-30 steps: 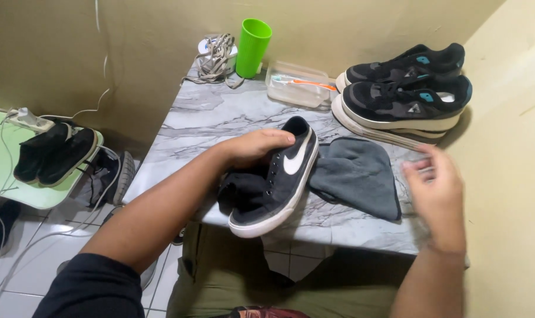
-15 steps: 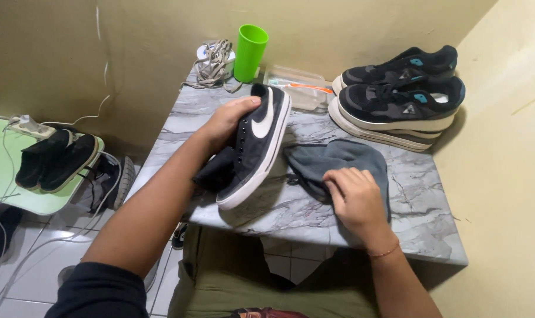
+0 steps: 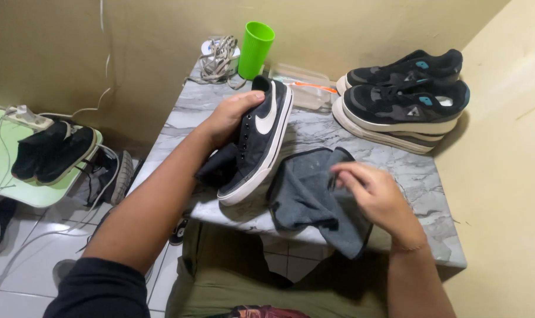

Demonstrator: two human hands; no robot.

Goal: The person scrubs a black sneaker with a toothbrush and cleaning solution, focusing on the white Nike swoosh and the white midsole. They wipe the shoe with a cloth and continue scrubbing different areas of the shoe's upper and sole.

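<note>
right hand [image 3: 378, 197] fingertips motion-blurred; grey cloth [image 3: 311, 197] partly hidden beneath it; left forearm cut off at bottom edge

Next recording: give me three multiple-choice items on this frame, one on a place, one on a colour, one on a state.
1. Where is the green cup?
A. at the table's back edge, near the wall
B. on the floor
C. in the right hand

2. What colour is the cloth?
A. red
B. grey
C. yellow

3. What is the left hand doing?
A. resting flat
B. holding the black sneaker
C. lifting the cup

Answers: A, it stands by the wall; B, plainly grey; B, fingers wrap the shoe.
</note>
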